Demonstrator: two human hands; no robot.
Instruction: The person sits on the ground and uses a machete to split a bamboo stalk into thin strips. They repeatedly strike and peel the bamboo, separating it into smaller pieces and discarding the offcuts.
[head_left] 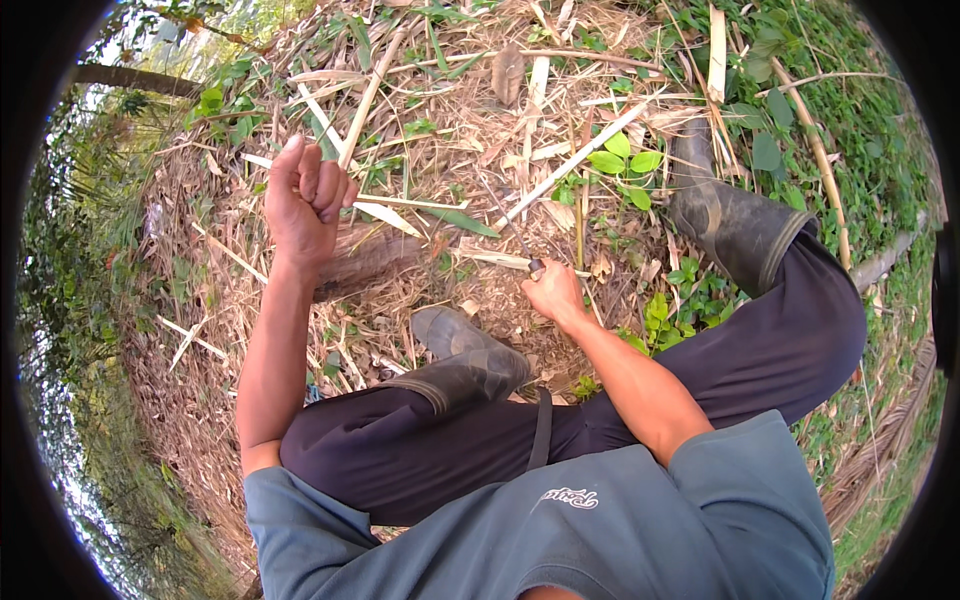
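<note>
My left hand is raised at the left, its fingers curled into a fist. A pale split strip runs up and away from beside its fingers; whether the hand grips it or it lies behind, I cannot tell. Lower and to the right, my right hand is closed round the dark handle of a knife. The thin blade points away and to the left, over the littered ground, and is hard to make out. Below my left hand lies a brown piece of log.
I sit with bent legs; a dark rubber boot is near the middle, the other boot to the right. Pale strips and dry litter cover the ground. Green seedlings grow between the boots. A long stick lies at the right.
</note>
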